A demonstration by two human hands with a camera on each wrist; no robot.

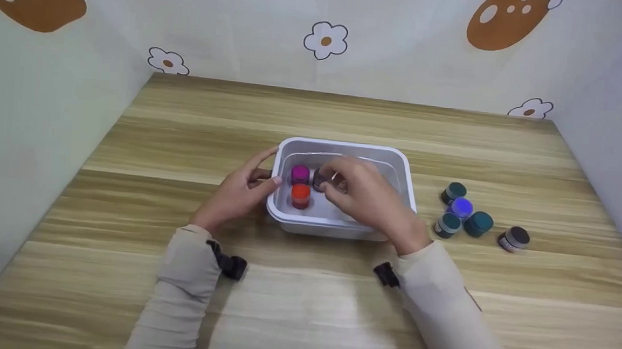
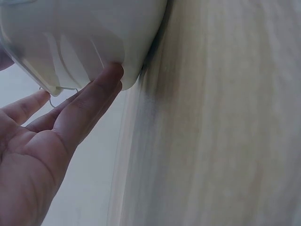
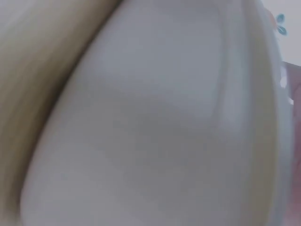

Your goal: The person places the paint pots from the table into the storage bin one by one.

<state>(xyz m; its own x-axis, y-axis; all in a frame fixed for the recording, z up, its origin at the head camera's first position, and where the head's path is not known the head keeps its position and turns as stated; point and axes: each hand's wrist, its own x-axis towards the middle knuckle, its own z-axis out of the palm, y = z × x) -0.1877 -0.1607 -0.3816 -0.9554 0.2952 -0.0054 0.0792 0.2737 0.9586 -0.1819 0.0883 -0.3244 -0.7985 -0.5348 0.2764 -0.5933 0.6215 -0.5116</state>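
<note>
A white plastic tub (image 1: 340, 231) stands on the wooden table. Inside, at its left end, are a magenta-lidded paint jar (image 1: 300, 174) and an orange-red one (image 1: 300, 196). My right hand (image 1: 366, 191) reaches in over the front wall, its thumb and index finger pinching a dark paint jar (image 1: 319, 180) beside the magenta one. Part of another jar shows under that palm. My left hand (image 1: 239, 192) steadies the tub's left end, thumb at the rim; in the left wrist view its straight fingers (image 2: 87, 106) press on the outer wall. The tub's wall (image 3: 141, 117) fills most of the right wrist view.
Right of the tub several paint jars stand on the table: two dark green ones (image 1: 454, 193) (image 1: 448, 225), a violet one (image 1: 461, 207), a teal one (image 1: 479, 223) and a black one (image 1: 514, 239) farther right. Pale patterned walls (image 1: 244, 25) enclose the table's back and sides.
</note>
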